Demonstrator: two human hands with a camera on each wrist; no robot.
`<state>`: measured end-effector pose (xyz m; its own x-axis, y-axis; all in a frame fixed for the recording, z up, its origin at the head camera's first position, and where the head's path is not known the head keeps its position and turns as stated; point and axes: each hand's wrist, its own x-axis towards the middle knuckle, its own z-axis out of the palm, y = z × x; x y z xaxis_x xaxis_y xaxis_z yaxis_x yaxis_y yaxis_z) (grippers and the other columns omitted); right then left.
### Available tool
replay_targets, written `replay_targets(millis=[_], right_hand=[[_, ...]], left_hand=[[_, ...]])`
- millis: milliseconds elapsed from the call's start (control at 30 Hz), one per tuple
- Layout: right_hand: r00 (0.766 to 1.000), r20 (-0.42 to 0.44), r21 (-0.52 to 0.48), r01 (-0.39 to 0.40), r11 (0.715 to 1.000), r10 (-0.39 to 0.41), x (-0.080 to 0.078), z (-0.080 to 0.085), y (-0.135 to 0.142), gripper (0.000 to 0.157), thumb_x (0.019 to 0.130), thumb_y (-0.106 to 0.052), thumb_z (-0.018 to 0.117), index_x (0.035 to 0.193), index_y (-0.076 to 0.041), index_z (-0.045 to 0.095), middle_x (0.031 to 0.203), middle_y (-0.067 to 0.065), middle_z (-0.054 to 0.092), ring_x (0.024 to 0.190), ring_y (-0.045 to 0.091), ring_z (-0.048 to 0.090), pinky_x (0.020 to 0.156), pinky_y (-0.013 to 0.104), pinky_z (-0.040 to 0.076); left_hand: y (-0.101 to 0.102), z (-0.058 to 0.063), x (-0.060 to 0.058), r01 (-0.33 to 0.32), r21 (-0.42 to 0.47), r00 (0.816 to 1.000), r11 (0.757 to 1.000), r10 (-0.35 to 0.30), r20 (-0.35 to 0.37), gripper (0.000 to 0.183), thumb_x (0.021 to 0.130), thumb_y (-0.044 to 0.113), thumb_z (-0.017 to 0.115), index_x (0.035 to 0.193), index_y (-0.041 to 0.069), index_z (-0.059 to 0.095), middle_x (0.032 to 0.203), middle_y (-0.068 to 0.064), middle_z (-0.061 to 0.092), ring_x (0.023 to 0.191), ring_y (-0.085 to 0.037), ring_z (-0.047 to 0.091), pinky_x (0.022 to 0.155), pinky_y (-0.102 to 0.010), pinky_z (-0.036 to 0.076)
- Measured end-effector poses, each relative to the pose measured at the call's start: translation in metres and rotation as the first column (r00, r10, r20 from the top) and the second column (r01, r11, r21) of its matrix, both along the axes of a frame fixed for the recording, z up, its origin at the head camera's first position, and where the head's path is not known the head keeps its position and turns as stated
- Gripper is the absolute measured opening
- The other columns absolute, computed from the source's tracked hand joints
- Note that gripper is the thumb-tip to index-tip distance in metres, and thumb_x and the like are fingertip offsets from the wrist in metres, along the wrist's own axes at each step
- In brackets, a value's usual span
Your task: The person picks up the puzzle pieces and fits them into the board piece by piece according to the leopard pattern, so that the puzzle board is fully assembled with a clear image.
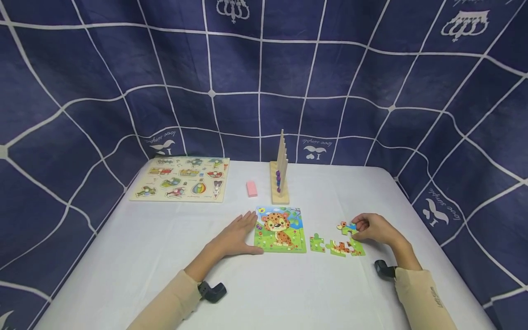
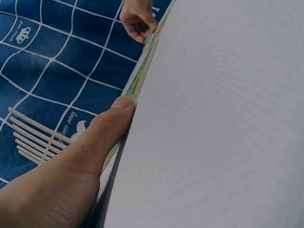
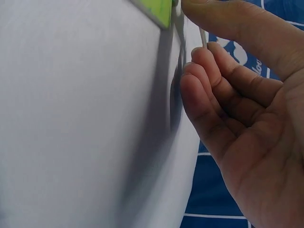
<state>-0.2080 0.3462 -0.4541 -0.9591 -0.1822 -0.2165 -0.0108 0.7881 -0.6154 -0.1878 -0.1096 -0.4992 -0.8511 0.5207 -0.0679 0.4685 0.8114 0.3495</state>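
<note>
The thumb and fingers of the right hand (image 1: 373, 228) are pinched together on a puzzle piece (image 1: 345, 227) at the right of the worktop (image 1: 305, 293), just beyond a cluster of loose pieces (image 1: 340, 248). The left hand (image 1: 237, 236) lies with its thumb spread from its extended fingers, touching the left edge of the leopard board (image 1: 281, 230). The piece looks light, stiff and thin — best taken by opposite edges, clear of its narrow knobs. Farther out stand a wooden rack (image 1: 280, 199) and a pink block (image 1: 251, 189) — with a vehicle board (image 1: 161, 198) to their left.
</note>
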Motion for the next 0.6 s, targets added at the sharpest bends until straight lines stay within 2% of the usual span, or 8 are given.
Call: replay_targets(millis=[300, 600], right_hand=[[0.999, -0.019, -0.014, -0.03, 0.999, 0.03, -0.004, 0.005, -0.009, 0.049, 0.07, -0.018, 0.086, 0.107, 0.004, 0.063, 0.087, 0.006, 0.061, 0.08, 0.016, 0.055, 0.064, 0.02, 0.049], [1.0, -0.007, -0.011, -0.029, 1.0, 0.029, -0.001, 0.007, -0.018, 0.048, 0.069, -0.017, 0.087, 0.106, 0.003, 0.064, 0.088, 0.006, 0.062, 0.079, 0.015, 0.055, 0.064, 0.019, 0.049]], left_hand=[[-0.001, 0.002, -0.001, -0.001, 0.004, 1.0, 1.0, 0.001, -0.02, 0.117, 0.073, 0.084, 0.054, 0.155, 0.006, 0.021, 0.164, -0.007, 0.014, 0.153, -0.022, 0.013, 0.126, -0.04, 0.012], [0.0, 0.001, -0.001, 0.008, 0.0, 1.0, 1.0, -0.008, -0.008, 0.116, 0.073, 0.083, 0.055, 0.154, 0.006, 0.022, 0.163, -0.009, 0.015, 0.153, -0.023, 0.014, 0.126, -0.041, 0.013]])
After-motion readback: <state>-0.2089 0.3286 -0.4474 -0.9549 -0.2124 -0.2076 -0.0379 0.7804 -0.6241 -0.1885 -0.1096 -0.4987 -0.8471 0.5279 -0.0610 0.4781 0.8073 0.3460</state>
